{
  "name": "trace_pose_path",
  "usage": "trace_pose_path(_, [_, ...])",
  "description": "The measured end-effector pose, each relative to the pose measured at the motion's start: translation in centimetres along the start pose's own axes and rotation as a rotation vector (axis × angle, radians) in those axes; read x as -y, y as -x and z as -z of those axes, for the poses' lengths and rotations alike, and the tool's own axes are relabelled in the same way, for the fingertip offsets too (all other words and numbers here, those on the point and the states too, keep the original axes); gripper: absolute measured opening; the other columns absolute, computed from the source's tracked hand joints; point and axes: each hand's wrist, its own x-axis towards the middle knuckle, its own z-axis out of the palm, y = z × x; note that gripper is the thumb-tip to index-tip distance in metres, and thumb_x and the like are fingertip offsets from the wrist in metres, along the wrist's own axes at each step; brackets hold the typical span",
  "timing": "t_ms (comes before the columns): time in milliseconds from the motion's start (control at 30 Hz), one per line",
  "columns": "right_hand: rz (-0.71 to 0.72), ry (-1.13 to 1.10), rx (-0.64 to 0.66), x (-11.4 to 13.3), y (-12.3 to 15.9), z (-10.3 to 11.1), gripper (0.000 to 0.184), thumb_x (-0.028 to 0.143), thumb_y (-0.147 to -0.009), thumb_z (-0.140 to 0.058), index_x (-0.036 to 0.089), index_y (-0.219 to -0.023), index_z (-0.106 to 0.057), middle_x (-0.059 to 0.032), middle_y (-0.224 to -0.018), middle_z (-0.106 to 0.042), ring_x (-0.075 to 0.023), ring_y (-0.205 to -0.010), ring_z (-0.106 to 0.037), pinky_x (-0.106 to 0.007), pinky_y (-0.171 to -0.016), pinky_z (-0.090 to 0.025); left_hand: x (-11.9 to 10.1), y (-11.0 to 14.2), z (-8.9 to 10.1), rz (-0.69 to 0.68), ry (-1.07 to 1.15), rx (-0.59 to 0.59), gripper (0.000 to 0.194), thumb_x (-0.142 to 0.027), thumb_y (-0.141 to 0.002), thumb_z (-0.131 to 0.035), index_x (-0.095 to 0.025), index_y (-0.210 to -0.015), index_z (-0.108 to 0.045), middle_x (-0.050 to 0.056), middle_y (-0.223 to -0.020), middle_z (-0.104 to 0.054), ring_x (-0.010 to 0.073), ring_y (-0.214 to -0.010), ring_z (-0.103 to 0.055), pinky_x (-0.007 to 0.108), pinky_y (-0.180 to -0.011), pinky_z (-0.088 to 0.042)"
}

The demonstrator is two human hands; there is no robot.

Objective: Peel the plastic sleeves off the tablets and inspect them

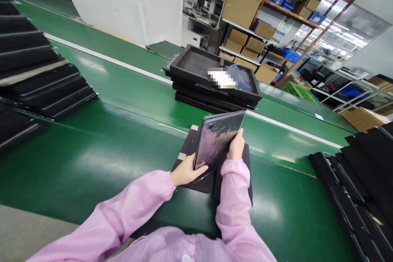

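Note:
A dark tablet (216, 143) with a glossy, reflective surface is held tilted up in front of me, a small round camera spot near its upper left corner. My left hand (188, 170) grips its lower left edge, thumb across the face. On the right edge my right hand (236, 145) is closed around the tablet, with part of its fingers hidden. Beneath the tablet, two dark flat pads (196, 182) lie side by side on the green work surface (123, 172). Light tape pieces mark the left pad's edge.
Beyond the tablet stands a stack of black trays (196, 63), the top one holding clear plastic and a blurred white item. Leaning rows of black panels (37, 57) fill the left, and more black panels (362, 180) the right. Shelving (294, 12) with boxes rises behind.

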Motion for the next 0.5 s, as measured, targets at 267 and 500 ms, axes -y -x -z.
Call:
trace_pose_path(267, [-0.035, 0.113, -0.034, 0.5, 6.2, 4.2, 0.049, 0.061, -0.066, -0.075, 0.016, -0.088, -0.075, -0.012, -0.088, -0.08, -0.0275, -0.081, -0.075, -0.039, -0.076, -0.059, 4.0, 0.4, 0.9, 0.246, 0.493, 0.023, 0.069, -0.052, -0.063, -0.078, -0.013, -0.117, -0.06, 0.015, -0.123, -0.072, 0.0351, -0.122, -0.061, 0.051, -0.112, -0.043])
trace_pose_path(500, [0.211, 0.438, -0.29, 0.1, 8.1, 4.7, 0.038, 0.059, -0.077, -0.071, 0.022, -0.068, -0.07, -0.0087, -0.069, -0.072, -0.0231, -0.064, -0.063, -0.037, -0.063, -0.052, 3.9, 0.8, 0.8, 0.21, 0.481, 0.117, 0.059, -0.044, -0.071, -0.078, -0.015, -0.12, -0.061, 0.011, -0.126, -0.072, 0.0334, -0.127, -0.06, 0.05, -0.114, -0.042])
